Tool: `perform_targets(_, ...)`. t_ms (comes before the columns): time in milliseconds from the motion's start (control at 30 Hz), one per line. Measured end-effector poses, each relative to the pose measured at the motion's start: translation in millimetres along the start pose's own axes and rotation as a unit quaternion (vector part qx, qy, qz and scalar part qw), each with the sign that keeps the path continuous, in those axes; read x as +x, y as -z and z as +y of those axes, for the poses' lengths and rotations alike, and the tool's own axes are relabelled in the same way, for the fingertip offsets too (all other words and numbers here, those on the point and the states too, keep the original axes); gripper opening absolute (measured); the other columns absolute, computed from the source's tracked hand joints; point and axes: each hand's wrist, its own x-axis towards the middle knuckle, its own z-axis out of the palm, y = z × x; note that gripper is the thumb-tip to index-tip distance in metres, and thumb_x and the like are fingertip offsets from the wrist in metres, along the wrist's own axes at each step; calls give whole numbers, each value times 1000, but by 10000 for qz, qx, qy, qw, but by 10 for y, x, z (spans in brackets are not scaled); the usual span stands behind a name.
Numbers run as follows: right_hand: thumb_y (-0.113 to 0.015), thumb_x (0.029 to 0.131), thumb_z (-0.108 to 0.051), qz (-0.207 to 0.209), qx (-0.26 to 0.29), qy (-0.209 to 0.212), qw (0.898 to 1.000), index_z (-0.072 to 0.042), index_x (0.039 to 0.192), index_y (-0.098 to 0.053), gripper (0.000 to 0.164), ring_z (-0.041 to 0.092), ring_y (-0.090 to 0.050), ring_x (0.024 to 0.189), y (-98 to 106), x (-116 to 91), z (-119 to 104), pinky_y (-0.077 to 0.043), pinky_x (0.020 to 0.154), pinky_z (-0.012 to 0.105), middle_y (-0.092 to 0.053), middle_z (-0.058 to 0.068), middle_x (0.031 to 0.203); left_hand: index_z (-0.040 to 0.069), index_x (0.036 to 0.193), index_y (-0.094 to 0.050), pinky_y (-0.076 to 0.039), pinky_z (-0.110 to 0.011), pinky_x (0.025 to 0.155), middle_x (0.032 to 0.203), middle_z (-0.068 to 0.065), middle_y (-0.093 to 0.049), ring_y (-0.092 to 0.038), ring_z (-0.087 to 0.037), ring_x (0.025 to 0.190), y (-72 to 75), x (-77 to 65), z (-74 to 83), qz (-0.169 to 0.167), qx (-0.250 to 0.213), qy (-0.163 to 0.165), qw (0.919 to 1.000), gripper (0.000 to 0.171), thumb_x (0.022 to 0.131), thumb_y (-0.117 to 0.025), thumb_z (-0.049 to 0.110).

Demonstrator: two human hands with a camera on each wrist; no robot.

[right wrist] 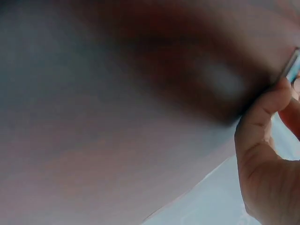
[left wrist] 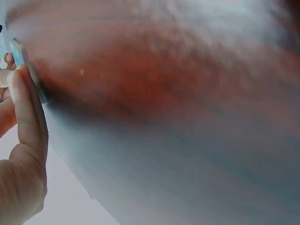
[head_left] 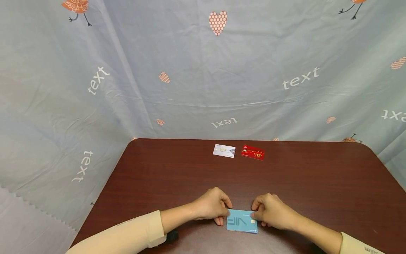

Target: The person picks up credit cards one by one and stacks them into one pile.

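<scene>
A light blue card (head_left: 241,225) with large "VIP" lettering and a small chip lies low over the near part of the table, between both hands. A thin second edge shows along its lower side. My left hand (head_left: 211,205) pinches its left edge, thumb near the upper corner. Opposite, my right hand (head_left: 274,213) pinches the right edge beside the chip. The left wrist view catches the card's thin side (left wrist: 18,54) at the left fingertips; the right wrist view has its other end (right wrist: 291,68) by the right thumb.
Toward the back of the dark red-brown table (head_left: 165,169) lie a white VIP card (head_left: 223,151) and, just right of it, a red VIP card (head_left: 252,152). A grey-blue patterned curtain (head_left: 190,88) hangs behind the table and along its left side.
</scene>
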Motion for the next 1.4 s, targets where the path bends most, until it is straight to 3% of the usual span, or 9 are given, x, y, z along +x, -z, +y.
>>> perform_targets(300,-74,96,-9,181,-269,239,9992,-4,95,-69,7,13,-59,57,197,100,-88,-53,54,28,-66,1,72,-9,106,-71,-59,-32,53,69,-19,-69,-65,-17,50,292,-38,123,152,79,-245,9996,16,90,-73,-11)
perform_targets(600,-74,96,-11,561,-342,24,9978,-5,98,-70,7,19,-62,66,378,214,-243,-54,60,31,-69,6,81,-8,113,-70,-58,-32,63,78,-14,-68,-68,-44,70,560,-52,227,485,183,-673,9964,24,90,-73,-5)
perform_targets(733,-74,96,-10,689,-284,36,9972,-4,98,-70,7,20,-62,67,412,262,-266,-54,60,32,-69,8,81,-4,113,-70,-56,-35,66,81,-6,-68,-67,-42,73,641,-49,258,709,158,-847,9938,24,90,-73,-2)
perform_targets(933,-74,96,-11,947,-274,-5,9951,-4,98,-70,8,22,-62,68,455,356,-303,-51,60,31,-68,9,80,0,114,-71,-58,-43,72,85,-6,-68,-66,-44,79,772,-14,288,1068,119,-1051,9886,23,91,-72,0)
perform_targets(1233,-72,97,-12,1217,-362,130,9918,-5,101,-71,8,23,-63,73,536,575,-314,-52,64,33,-70,12,85,-3,119,-70,-56,-36,68,94,-10,-68,-64,-46,80,918,123,249,1613,12,-1187,9798,30,90,-74,-2)
perform_targets(1400,-73,97,-13,1378,-290,252,9897,-4,105,-72,12,20,-64,79,579,680,-330,-54,71,34,-71,7,93,-2,121,-69,-56,-35,69,103,-14,-68,-66,-46,83,977,198,218,1840,20,-1194,9756,32,90,-76,-1)
